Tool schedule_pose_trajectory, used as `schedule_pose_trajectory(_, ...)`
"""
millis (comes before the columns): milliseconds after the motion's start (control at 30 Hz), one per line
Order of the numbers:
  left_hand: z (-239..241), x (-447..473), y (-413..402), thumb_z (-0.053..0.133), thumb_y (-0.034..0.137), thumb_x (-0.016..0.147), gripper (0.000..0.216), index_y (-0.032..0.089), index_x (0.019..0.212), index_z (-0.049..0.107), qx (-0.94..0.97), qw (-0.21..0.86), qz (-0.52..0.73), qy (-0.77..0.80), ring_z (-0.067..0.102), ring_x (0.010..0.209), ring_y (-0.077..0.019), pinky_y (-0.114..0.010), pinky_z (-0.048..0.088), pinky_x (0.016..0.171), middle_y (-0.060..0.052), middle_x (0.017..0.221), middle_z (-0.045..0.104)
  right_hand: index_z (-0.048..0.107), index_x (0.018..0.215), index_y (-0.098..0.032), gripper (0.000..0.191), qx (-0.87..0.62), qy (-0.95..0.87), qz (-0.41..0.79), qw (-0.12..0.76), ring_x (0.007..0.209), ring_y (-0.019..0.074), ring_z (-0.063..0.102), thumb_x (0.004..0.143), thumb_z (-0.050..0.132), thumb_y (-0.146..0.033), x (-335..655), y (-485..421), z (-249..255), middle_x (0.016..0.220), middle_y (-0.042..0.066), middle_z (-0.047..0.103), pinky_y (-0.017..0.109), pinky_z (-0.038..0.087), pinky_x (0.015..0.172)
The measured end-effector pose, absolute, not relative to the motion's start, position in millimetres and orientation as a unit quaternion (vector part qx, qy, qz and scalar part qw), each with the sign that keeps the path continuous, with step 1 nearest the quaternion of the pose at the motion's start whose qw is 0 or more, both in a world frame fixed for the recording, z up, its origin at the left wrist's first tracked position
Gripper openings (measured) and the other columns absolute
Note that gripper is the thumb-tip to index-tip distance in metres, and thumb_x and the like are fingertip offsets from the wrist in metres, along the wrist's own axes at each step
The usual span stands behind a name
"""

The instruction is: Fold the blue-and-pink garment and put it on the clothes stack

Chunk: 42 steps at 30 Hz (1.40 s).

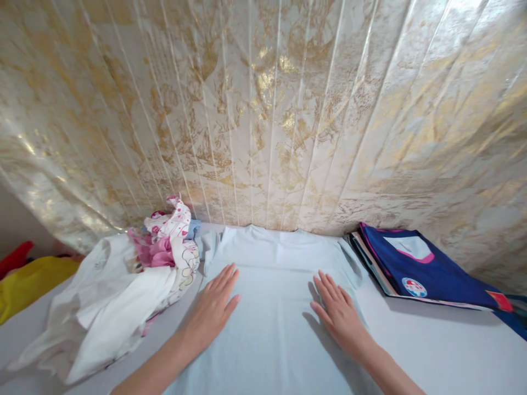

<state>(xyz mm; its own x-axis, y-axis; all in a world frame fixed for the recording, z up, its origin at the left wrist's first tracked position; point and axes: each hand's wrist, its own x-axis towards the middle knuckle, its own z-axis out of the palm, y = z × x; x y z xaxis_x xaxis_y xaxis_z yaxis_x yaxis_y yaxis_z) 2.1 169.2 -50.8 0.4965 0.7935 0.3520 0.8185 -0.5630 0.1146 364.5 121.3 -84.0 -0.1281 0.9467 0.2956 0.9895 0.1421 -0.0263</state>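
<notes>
A pale blue garment [272, 307] lies spread flat on the white worktop [444, 351], directly in front of the person. Its long axis runs away from the person, from the near edge of the picture toward the gold-patterned wall covering [263, 109], where the far end of the cloth touches the wall.

Both hands rest on top of this garment, palms down. The left hand [214, 307] lies on the left part of the cloth, near its left border, with the fingers straight and close together, pointing away and a little to the right. The right hand [337, 310] lies on the right part, fingers also straight, pointing away and a little to the left. Neither grip closes on anything; the hands are fully flat and only press on the fabric. Both are about equally far from the middle line of the garment, which lies between them.

To the left, just beside the garment, sits a loose pile of white and pink clothes [132, 285]. To the right, apart from it, lies a folded dark blue garment [420, 269]. Something yellow and red [28, 280] shows at the far left edge.
</notes>
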Motion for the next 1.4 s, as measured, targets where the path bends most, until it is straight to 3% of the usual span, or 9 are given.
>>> schedule_pose_trajectory(200,-69.0,-21.0,150.2,0.041,0.056,0.094,0.061,0.023,0.145,0.037,-0.859,0.102,-0.147,-0.479,0.029,0.139,-0.0290,-0.044,0.033,0.107,-0.007,0.152,0.031,0.038,0.144,-0.020,0.067,-0.705,-0.700,-0.088,0.068,0.141,0.0256,0.026,0.091,0.032,-0.061,376.0,98.2,-89.3,0.153,0.007,0.030,0.048,0.026,0.111)
schedule_pose_trajectory(467,-64.2,-20.6,136.2,0.040,0.051,0.095,0.059,0.018,0.144,0.038,-0.856,0.125,-0.167,-0.472,0.036,0.136,-0.0271,-0.042,0.037,0.105,-0.012,0.151,0.032,0.039,0.144,-0.019,0.067,-0.712,-0.695,-0.076,0.068,0.140,0.0274,0.028,0.091,0.032,-0.060,365.2,89.4,-77.3,0.152,0.008,0.031,0.051,0.026,0.111)
schedule_pose_trajectory(667,-55.7,-13.2,88.6,0.043,0.043,0.096,0.065,0.025,0.151,0.013,-0.900,0.093,-0.157,-0.396,0.034,0.137,-0.0221,-0.036,0.038,0.105,-0.005,0.153,0.028,0.021,0.150,-0.025,0.066,-0.599,-0.790,-0.074,0.110,0.139,0.0259,0.031,0.093,0.038,-0.055,334.7,42.4,-85.3,0.154,0.005,0.026,0.046,0.034,0.109)
schedule_pose_trajectory(900,-60.1,-34.4,84.8,0.045,0.047,0.095,0.070,0.026,0.152,0.010,-0.896,0.102,-0.134,-0.411,0.034,0.137,-0.0247,-0.040,0.038,0.105,-0.006,0.153,0.028,0.023,0.149,-0.027,0.065,-0.651,-0.747,-0.082,0.105,0.136,0.0265,0.036,0.092,0.041,-0.053,377.4,13.2,-86.0,0.152,0.004,0.028,0.046,0.038,0.107)
schedule_pose_trajectory(1133,-56.5,-34.8,53.4,0.042,0.042,0.095,0.067,0.027,0.152,0.010,-0.899,0.095,-0.159,-0.396,0.039,0.134,-0.0225,-0.034,0.045,0.099,-0.005,0.152,0.030,0.002,0.152,-0.023,0.079,-0.561,-0.814,-0.108,0.110,0.135,0.0278,0.038,0.091,0.045,-0.051,344.0,-13.6,-77.7,0.152,0.009,0.028,0.041,0.044,0.101)
schedule_pose_trajectory(1400,-68.5,-64.4,49.8,0.049,0.045,0.091,0.071,0.033,0.151,0.013,-0.885,0.121,-0.158,-0.421,0.047,0.129,-0.0240,-0.035,0.049,0.094,-0.002,0.148,0.038,0.000,0.151,-0.033,0.081,-0.616,-0.767,-0.140,0.116,0.126,0.0299,0.050,0.088,0.048,-0.049,390.6,-34.5,-87.8,0.148,0.004,0.035,0.047,0.050,0.091)
